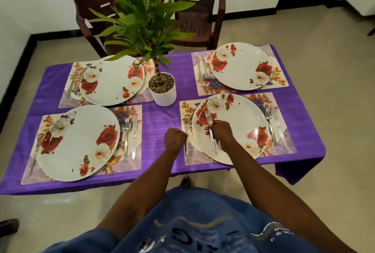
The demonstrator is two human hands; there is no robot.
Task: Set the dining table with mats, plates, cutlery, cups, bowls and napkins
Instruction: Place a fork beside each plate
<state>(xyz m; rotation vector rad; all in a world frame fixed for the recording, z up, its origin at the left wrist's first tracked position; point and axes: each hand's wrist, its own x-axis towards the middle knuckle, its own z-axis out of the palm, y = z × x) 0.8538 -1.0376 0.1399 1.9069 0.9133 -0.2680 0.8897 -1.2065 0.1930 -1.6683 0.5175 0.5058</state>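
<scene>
Our right hand is clamped round two forks held above the near-right plate, while our left hand is curled at the fork lying on the mat just beside that plate; whether it pinches the handle we cannot tell. A loose grip could drop a fork onto the plate, or our left fist could knock the laid fork askew

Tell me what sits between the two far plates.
A white potted plant stands on the purple cloth between the far-left plate and far-right plate, head view.
</scene>
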